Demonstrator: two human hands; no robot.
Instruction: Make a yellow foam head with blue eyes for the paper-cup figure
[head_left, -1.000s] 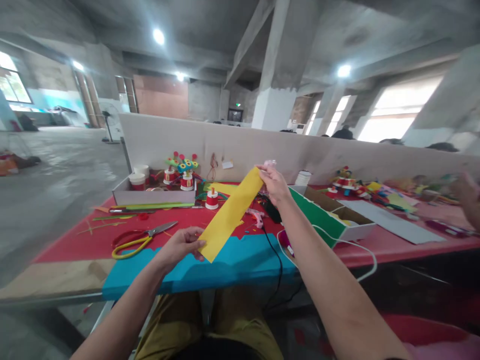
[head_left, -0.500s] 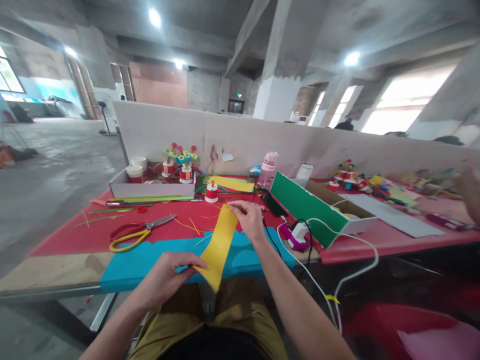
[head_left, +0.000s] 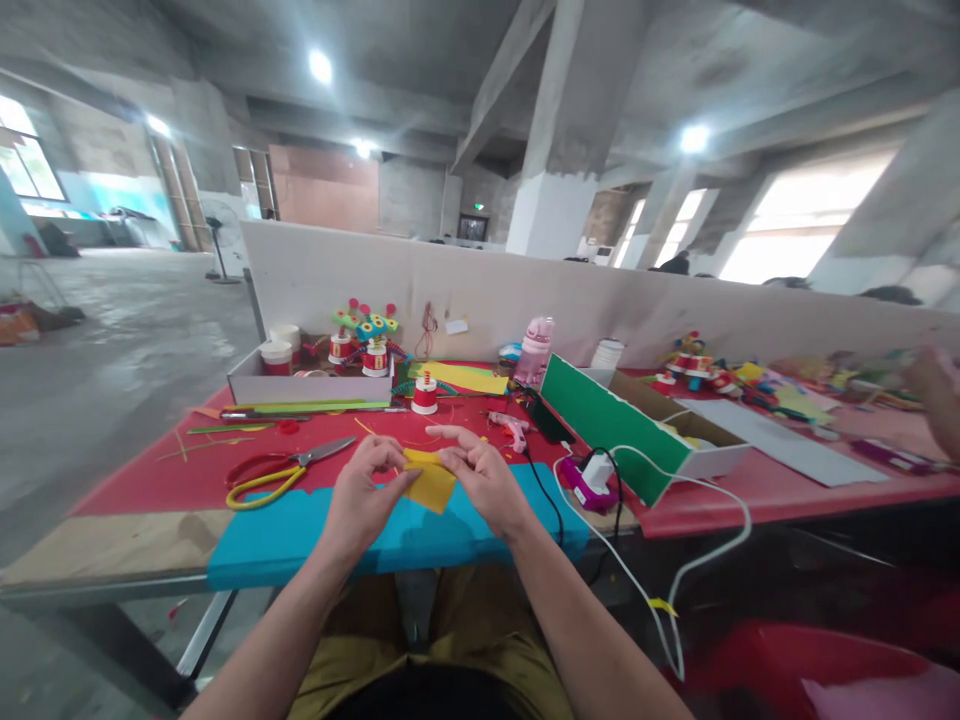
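A yellow paper piece (head_left: 433, 487) is held up between my two hands above the blue sheet (head_left: 300, 535) at the table's front edge. My left hand (head_left: 367, 490) pinches its left side between thumb and fingers. On the right side, my right hand (head_left: 484, 480) grips the paper's upper corner, index finger pointing left. Red and yellow scissors (head_left: 289, 470) lie partly open left of my left hand. Behind the paper stands a red and white cup (head_left: 424, 395) with a small coil on top. A pink glue gun (head_left: 511, 428) rests beyond my right hand.
A white tray (head_left: 307, 389) with cups and decorated figures is at the back left. A green-sided box (head_left: 615, 425), purple power block (head_left: 589, 485) and white cable (head_left: 720, 483) are to the right. A pink bottle (head_left: 535, 350) stands by the partition (head_left: 480, 280). Another person's hand (head_left: 934, 385) shows far right.
The yellow paper, earlier a long strip stretched between my hands, now looks shorter and folded. My left hand has moved up and right, close to my right hand, which has shifted slightly down.
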